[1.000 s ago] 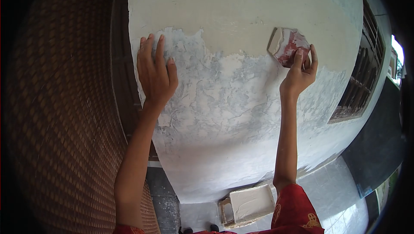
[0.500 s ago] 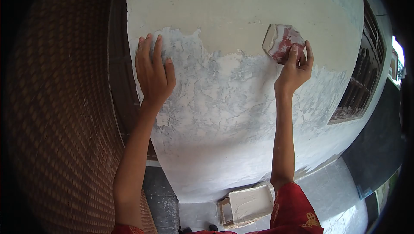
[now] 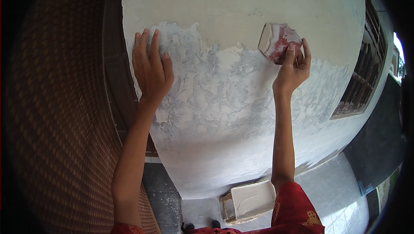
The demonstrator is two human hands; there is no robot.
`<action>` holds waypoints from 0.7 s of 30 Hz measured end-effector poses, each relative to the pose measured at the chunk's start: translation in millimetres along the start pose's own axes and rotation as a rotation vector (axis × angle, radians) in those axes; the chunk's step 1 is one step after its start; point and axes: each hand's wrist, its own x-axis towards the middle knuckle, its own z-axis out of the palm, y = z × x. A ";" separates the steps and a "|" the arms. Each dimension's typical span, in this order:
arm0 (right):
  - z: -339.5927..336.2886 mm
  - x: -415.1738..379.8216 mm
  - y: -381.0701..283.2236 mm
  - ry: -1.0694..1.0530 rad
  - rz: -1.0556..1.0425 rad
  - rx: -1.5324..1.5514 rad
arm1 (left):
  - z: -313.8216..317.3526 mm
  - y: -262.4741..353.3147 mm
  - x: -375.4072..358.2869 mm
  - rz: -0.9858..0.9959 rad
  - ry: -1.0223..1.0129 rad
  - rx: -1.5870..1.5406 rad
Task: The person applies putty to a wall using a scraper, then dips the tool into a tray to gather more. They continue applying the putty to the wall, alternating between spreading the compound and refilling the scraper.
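My right hand (image 3: 292, 75) grips a red putty scraper (image 3: 282, 46) smeared with pale putty. A thick band of putty sits along the scraper's left edge, which is against or very close to the wall (image 3: 215, 96). My left hand (image 3: 151, 68) is open, fingers stretched upward, and appears to rest against the wall near its left edge. Smooth cream coating covers the upper wall. Between and below my hands the surface is patchy grey and white, with a ragged border where the two meet.
A tray of pale putty (image 3: 254, 199) stands on the tiled floor (image 3: 200, 210) by the wall's foot. Woven matting (image 3: 64, 104) rises on the left beside a dark doorway-like gap. A barred window (image 3: 364, 68) is at the right, with a dark panel (image 3: 375, 130) below.
The view has shifted slightly, so the wall sits a little higher. My right hand and the scraper have moved slightly down against the wall. My left hand stays in about the same place.
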 end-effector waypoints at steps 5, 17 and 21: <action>28.3 -26.6 -9.9 -0.160 -0.020 0.040 | 2.5 -0.5 -0.6 -0.001 0.027 0.000; -19.3 13.5 3.0 0.022 -0.016 -0.032 | 0.4 -1.7 -0.7 -0.012 -0.001 -0.039; -27.4 -1.5 -23.3 0.032 -0.022 -0.059 | 3.0 -4.9 -4.2 -0.015 -0.001 -0.068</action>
